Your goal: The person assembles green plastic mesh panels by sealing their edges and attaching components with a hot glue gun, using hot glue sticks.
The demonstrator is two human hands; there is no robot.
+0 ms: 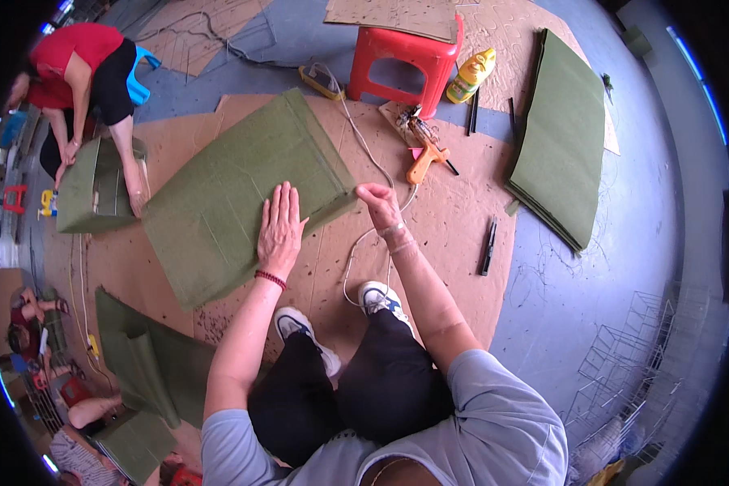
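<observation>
A large green box of felt-like sheet lies tilted on the cardboard in front of me. Flat on its top face, near the right side, rests my left hand, fingers stretched out and holding nothing. My right hand is closed in a pinch at the box's right corner, with the fingertips on its edge. Beyond that hand, an orange glue gun lies by a small, cluttered board, and its pale cord loops across the cardboard. A slim black cutter knife lies to the right.
Cardboard covers the floor. A red stool, a yellow bottle and stacked green sheets stand or lie beyond. At left, a person in red bends over another green box. Wire racks are at lower right.
</observation>
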